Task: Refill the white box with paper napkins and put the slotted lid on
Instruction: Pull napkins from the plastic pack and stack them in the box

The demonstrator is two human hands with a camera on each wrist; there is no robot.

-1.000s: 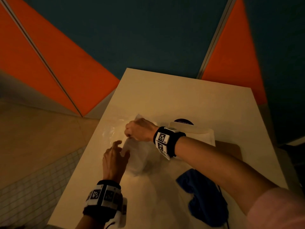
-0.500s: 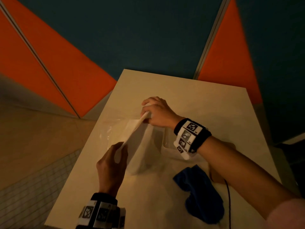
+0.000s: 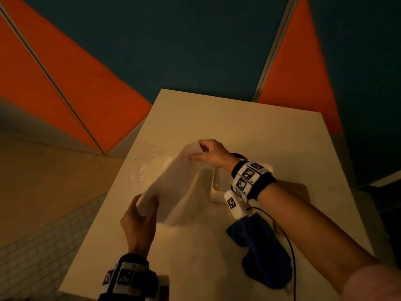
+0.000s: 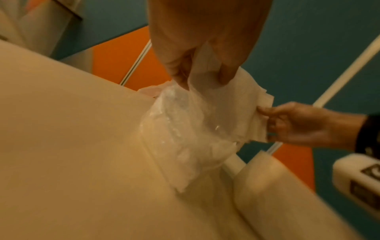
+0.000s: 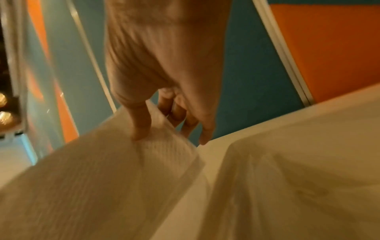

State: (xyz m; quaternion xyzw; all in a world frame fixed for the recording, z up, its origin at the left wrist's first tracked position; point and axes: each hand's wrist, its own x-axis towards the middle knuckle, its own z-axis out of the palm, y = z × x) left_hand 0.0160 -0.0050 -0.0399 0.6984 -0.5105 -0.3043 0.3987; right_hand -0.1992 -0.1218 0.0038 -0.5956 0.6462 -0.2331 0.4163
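Note:
A stack of white paper napkins (image 3: 173, 187) hangs tilted above the table, held at both ends. My left hand (image 3: 145, 205) grips its near end, seen close in the left wrist view (image 4: 203, 81). My right hand (image 3: 198, 153) pinches the far end, thumb on top (image 5: 164, 134). The white box (image 3: 214, 187) stands open just right of the stack, under my right wrist, and shows in the wrist views (image 4: 267, 178) (image 5: 287, 170). A tan flat piece (image 3: 299, 187) lies behind my right forearm; I cannot tell whether it is the lid.
A crumpled clear plastic wrapper (image 3: 147, 168) lies left of the napkins and trails under them (image 4: 185, 138). A blue cloth (image 3: 264, 250) and a black cable (image 3: 290, 246) lie at the near right. The table edge (image 3: 93, 231) drops to a tiled floor on the left.
Both hands have lifted the napkin stack higher off the wrapper and tilted it. My right hand has moved a little to the right with the far end.

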